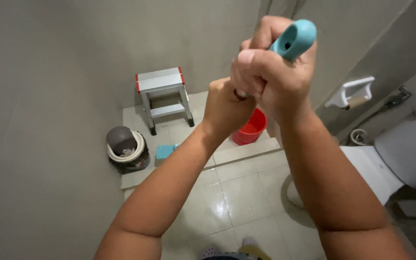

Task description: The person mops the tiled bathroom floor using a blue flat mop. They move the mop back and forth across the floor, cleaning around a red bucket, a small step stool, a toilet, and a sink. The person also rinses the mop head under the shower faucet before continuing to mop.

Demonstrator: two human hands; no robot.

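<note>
- Both hands clench one teal handle (293, 39): right hand (270, 72) high at its end, left hand (227, 106) just below, steadying it.
- Red bucket (250, 129) and step stool (162, 96) stand far, against the wall.

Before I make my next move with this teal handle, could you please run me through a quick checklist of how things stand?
1. Right hand closed on the teal handle: ok.
2. Left hand closed lower down, against the right: ok.
3. Working end of the tool: cannot tell, hidden behind the hands.
4. Red bucket upright on the raised step: ok.
5. Floor tiles dry: not ok, they look glossy and wet.
</note>
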